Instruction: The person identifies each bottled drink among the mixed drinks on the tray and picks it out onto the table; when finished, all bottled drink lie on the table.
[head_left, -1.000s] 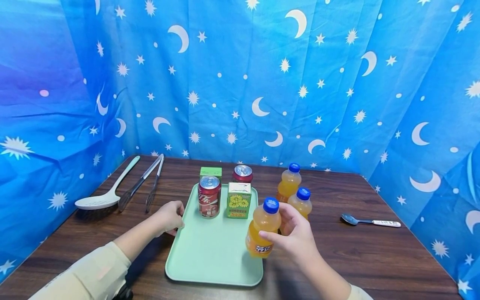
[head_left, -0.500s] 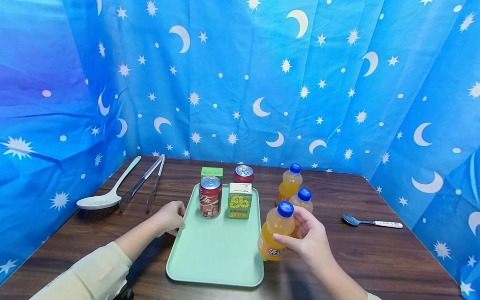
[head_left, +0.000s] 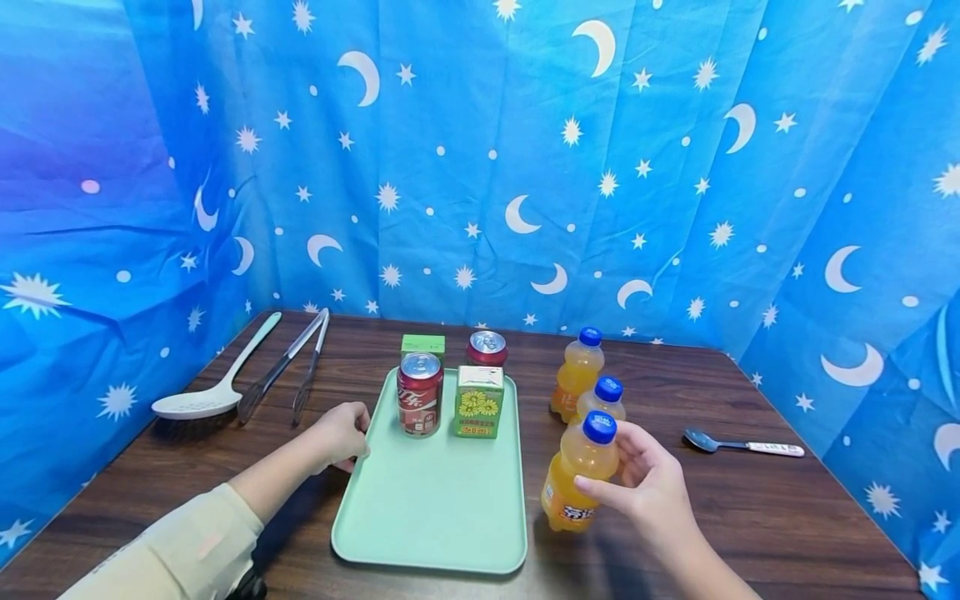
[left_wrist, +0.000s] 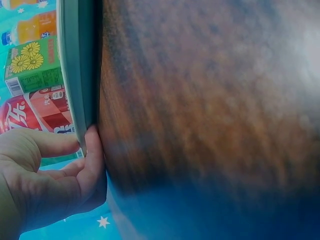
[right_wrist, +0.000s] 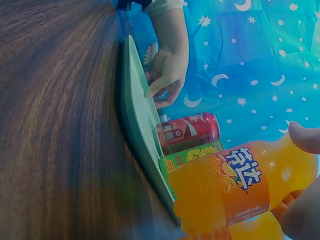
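My right hand [head_left: 648, 487] grips an orange soda bottle [head_left: 573, 487] with a blue cap, thumb on the near side, just right of the light green tray [head_left: 427, 500]. In the right wrist view the bottle's orange label [right_wrist: 242, 182] faces the camera. My left hand [head_left: 341, 437] pinches the tray's left rim; the left wrist view shows thumb and fingers on either side of it. On the tray stand a red soda can [head_left: 420, 396] and a green drink carton [head_left: 478, 404] with yellow flowers. Behind them are another red can [head_left: 487, 346] and another green carton [head_left: 423, 343], both partly hidden.
Two more orange soda bottles [head_left: 579, 371] stand behind the held one, the nearer partly covered by it. A spoon [head_left: 742, 444] lies to the right. At the left are a skimmer [head_left: 202, 402] and tongs [head_left: 300, 362]. A blue curtain [head_left: 450, 167] encloses the wooden table [head_left: 735, 517].
My right hand has carried the orange soda bottle rightward and slightly nearer, from over the tray's right edge to beside the tray. My left hand has stayed at the rim.
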